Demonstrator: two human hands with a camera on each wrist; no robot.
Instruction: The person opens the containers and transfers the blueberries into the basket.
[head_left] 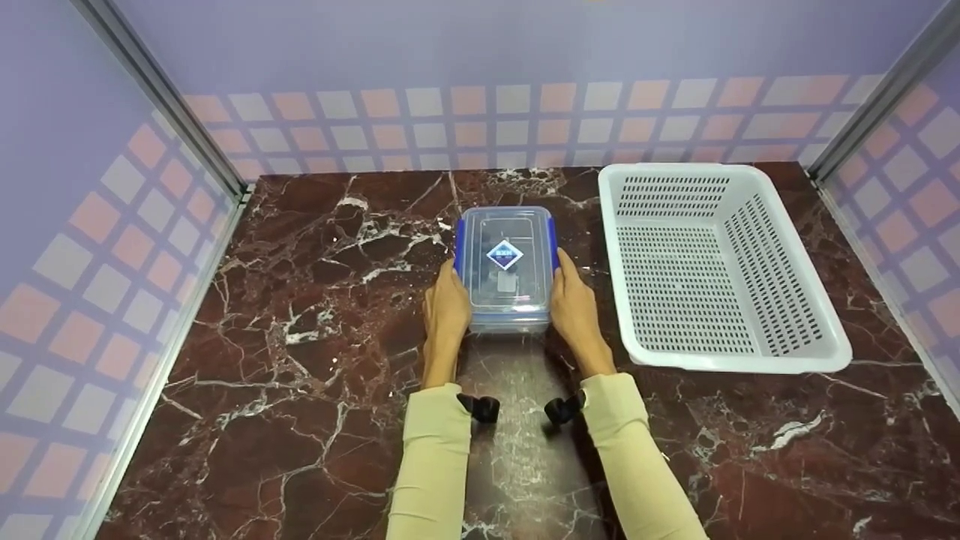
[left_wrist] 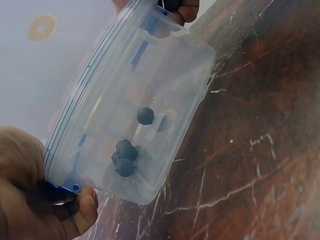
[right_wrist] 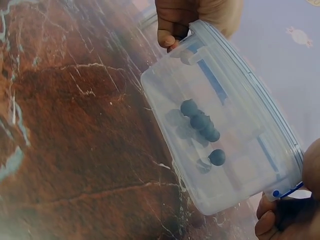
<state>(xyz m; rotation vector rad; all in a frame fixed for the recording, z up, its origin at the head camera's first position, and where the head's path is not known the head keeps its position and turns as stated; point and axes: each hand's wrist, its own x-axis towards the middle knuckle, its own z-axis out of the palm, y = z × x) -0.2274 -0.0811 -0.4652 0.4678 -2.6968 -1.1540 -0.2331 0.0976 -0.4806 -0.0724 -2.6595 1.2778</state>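
A clear plastic food container (head_left: 506, 285) with a see-through lid, blue side latches and a blue diamond label (head_left: 505, 256) is held between both hands. My left hand (head_left: 448, 301) grips its left side, fingers curled at the latch (left_wrist: 75, 187). On the opposite side my right hand (head_left: 576, 304) grips it the same way, fingertips under the other latch (right_wrist: 276, 193). Through the wall in the left wrist view show several small dark round balls (left_wrist: 125, 167) near the bottom, most bunched together and one apart (left_wrist: 145, 116).
A white perforated plastic basket (head_left: 682, 292) stands on the right, its slotted inside showing nothing in it. The tabletop (head_left: 315, 420) is dark red marble-patterned with white veins. Lilac walls with pink and white squares (head_left: 375, 112) enclose the back and both sides.
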